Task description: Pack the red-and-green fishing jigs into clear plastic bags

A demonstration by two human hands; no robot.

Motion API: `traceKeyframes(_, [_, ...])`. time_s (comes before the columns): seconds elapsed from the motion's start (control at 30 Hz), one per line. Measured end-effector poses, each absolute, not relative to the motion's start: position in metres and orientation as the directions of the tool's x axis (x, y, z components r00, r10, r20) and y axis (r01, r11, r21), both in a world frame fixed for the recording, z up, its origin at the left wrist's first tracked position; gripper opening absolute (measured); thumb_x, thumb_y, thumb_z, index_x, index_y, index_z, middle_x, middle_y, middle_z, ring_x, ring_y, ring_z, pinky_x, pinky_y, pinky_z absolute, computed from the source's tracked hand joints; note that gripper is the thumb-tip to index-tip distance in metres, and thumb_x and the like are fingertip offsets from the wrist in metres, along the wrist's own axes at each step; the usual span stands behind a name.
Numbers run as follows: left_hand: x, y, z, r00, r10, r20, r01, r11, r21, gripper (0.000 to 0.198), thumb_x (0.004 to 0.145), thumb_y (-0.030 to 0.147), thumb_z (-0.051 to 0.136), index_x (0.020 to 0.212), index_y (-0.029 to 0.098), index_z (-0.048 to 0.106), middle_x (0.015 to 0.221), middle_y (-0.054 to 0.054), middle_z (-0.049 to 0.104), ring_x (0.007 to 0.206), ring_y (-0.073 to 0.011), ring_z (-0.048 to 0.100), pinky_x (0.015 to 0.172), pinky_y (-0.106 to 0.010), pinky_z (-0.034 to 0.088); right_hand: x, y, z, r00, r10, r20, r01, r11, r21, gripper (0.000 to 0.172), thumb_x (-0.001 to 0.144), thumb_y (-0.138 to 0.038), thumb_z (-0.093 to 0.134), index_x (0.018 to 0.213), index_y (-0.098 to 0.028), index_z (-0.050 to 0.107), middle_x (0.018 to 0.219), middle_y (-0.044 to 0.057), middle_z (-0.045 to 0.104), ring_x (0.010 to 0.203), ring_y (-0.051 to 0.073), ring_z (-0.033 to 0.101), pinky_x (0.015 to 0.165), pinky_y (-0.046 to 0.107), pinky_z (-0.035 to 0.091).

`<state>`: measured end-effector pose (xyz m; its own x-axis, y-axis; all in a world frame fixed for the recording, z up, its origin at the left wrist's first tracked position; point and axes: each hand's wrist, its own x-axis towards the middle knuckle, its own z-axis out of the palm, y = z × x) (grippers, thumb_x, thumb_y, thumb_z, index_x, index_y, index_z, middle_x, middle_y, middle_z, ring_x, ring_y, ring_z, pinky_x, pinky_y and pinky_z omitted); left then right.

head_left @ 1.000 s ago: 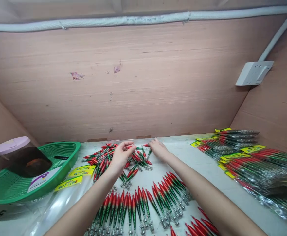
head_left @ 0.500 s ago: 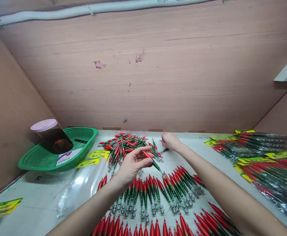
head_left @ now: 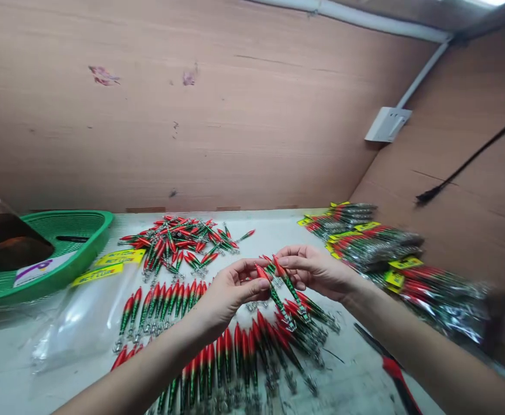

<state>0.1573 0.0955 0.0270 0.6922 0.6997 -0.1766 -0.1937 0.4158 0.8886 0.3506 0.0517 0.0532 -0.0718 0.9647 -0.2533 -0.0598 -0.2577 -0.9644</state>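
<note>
Between the thumb and fingers of my left hand [head_left: 232, 288] is a red and green squid jig [head_left: 274, 294], its crown of hooks pointing down. My right hand [head_left: 315, 271] pinches another squid jig [head_left: 290, 283] close beside it, near the red tip. Whether the two jigs touch I cannot tell. Under both hands, fanned rows of squid jigs [head_left: 220, 354] lie with red tips away from me and hooks towards me. Behind my left hand is a loose pile of squid jigs [head_left: 178, 236].
On the left, a green basket [head_left: 99, 227] holds a dark container [head_left: 8, 239] with a pale lid. Clear bags [head_left: 92, 305] with yellow headers lie beside it. Packed jigs [head_left: 373, 251] are stacked at right. A red-and-black handled tool [head_left: 393, 369] lies beneath my right forearm.
My right hand has come from the far side of the table, beside the pile, to my left hand with a squid jig. The view has swung right. My left hand keeps its jig.
</note>
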Motion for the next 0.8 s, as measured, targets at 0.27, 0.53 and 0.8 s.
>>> traceKeyframes(0.27, [0.176, 0.065, 0.036, 0.753, 0.631, -0.186, -0.144, 0.433, 0.89, 0.042, 0.063, 0.024, 0.083, 0.101, 0.014, 0.067, 0.086, -0.003, 0.062, 0.077, -0.0125, 0.06, 0.078, -0.031, 0.049, 0.362, 0.006, 0.052, -0.043, 0.961, -0.272, -0.254, -0.274, -0.928, 0.03, 0.064, -0.031, 0.082, 0.079, -0.013, 0.063, 0.061, -0.003, 0.06, 0.043, 0.002, 0.048, 0.039, 0.014, 0.036])
traceKeyframes(0.53, [0.187, 0.054, 0.037, 0.77, 0.607, -0.196, -0.106, 0.426, 0.899, 0.042, 0.063, 0.027, 0.083, 0.1, 0.015, 0.066, 0.088, -0.004, 0.064, 0.076, -0.0106, 0.06, 0.074, -0.026, 0.048, 0.368, -0.013, 0.056, -0.06, 0.958, -0.281, -0.298, -0.286, -0.911, 0.03, 0.062, -0.03, 0.083, 0.077, -0.014, 0.063, 0.061, -0.003, 0.06, 0.047, 0.004, 0.051, 0.043, 0.015, 0.038])
traceKeyframes(0.8, [0.192, 0.049, 0.037, 0.754, 0.618, -0.222, -0.087, 0.43, 0.899, 0.039, 0.059, 0.029, 0.085, 0.087, 0.013, 0.064, 0.077, 0.001, 0.061, 0.065, -0.0064, 0.057, 0.065, -0.022, 0.047, 0.369, -0.017, 0.049, -0.046, 0.967, -0.249, -0.197, -0.254, -0.947, 0.032, 0.064, -0.037, 0.078, 0.081, -0.015, 0.062, 0.062, -0.004, 0.055, 0.048, 0.004, 0.046, 0.045, 0.018, 0.036])
